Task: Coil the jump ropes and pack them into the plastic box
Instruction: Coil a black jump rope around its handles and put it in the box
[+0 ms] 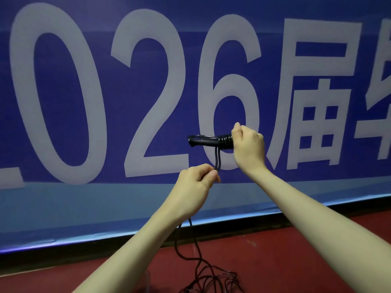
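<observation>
The handles (203, 141) are gripped in the right hand (247, 144), fingers curled round the wound end, held level in front of the banner (63, 92). A tight band of black turns (225, 141) is seen on them just beside that hand. 2 strands (218, 159) are seen dropping from the wraps, pinched between thumb and fingers of the left hand (196, 180) just below. From under the left forearm the rope (186, 240) is trailed down to the red floor (296, 261), where a loose tangle (213, 280) is lying.

The rope is judged thin, light, limp and probably rather slick; kinks and snags in that tangle can be expected, so tension should be kept by the pinching hand while each turn is laid. The handles are judged rigid and the better grip point, held behind the wraps so that these are not loosened.

Counted: 1 rope in work, doubled into 2 strands; handles likely 2 held together, though this cannot be told for certain. 0 boxes can be identified for certain; a pale, clear edge (147, 280) is seen at the bottom, too cropped to name.
</observation>
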Tool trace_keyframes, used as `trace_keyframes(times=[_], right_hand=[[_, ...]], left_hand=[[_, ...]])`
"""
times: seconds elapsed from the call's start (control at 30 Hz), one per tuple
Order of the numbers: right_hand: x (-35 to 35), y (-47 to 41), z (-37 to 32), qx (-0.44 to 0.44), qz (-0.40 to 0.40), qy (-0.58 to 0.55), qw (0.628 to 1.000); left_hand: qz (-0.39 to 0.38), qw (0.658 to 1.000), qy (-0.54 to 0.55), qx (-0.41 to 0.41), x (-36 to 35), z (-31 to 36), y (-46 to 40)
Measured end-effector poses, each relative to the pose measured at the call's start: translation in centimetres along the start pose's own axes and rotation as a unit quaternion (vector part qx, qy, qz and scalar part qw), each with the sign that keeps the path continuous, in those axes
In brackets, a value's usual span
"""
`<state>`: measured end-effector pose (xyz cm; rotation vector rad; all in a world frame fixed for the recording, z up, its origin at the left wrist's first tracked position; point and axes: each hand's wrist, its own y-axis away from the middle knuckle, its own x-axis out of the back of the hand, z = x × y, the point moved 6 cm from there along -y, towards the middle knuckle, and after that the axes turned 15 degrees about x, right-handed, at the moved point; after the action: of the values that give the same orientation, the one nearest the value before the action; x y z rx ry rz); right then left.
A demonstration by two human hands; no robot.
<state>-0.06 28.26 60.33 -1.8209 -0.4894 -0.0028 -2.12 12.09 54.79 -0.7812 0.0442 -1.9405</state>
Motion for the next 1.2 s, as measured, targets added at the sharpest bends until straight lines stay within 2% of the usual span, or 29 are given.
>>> trace_keyframes(times=[0.1,0.17,0.37,0.5,0.63,0.77,0.9,1.07,1.2], right_hand=[[-0.2,0.9,-1.1,0.12,-0.066,0.105,0.985],[-0.1,1.3,-1.1,0.155,-0.084,0.132,0.975],[0.5,1.8,-0.2,0.15,-0.125,0.158,0.968],[0.1,3.4,0.1,0.141,-0.145,0.157,0.967],[-0.5,4.6,0.4,0.129,-0.175,0.168,0.962],[-0.5,4.7,-0.2,0.124,-0.177,0.132,0.967],[-0.5,4.9,-0.7,0.107,-0.18,0.04,0.977],[0.0,5.9,-1.7,0.066,-0.156,-0.083,0.982],[0.7,6.0,-2.3,0.062,-0.147,-0.11,0.981]], left_hand=[[0.016,0.998,-0.053,-0.027,-0.2,1.0,0.7],[0.033,0.996,-0.071,-0.046,0.0,1.3,0.9],[0.086,0.993,-0.072,-0.042,1.2,0.4,0.6],[0.097,0.985,-0.132,-0.05,1.1,0.4,0.7],[0.122,0.964,-0.233,-0.048,1.7,0.7,0.0],[0.148,0.946,-0.28,-0.074,2.4,1.4,-0.9],[0.148,0.946,-0.282,-0.061,3.8,1.7,-2.4],[0.096,0.965,-0.24,-0.044,4.0,2.0,-3.4],[0.035,0.981,-0.186,-0.034,3.7,2.1,-3.7]])
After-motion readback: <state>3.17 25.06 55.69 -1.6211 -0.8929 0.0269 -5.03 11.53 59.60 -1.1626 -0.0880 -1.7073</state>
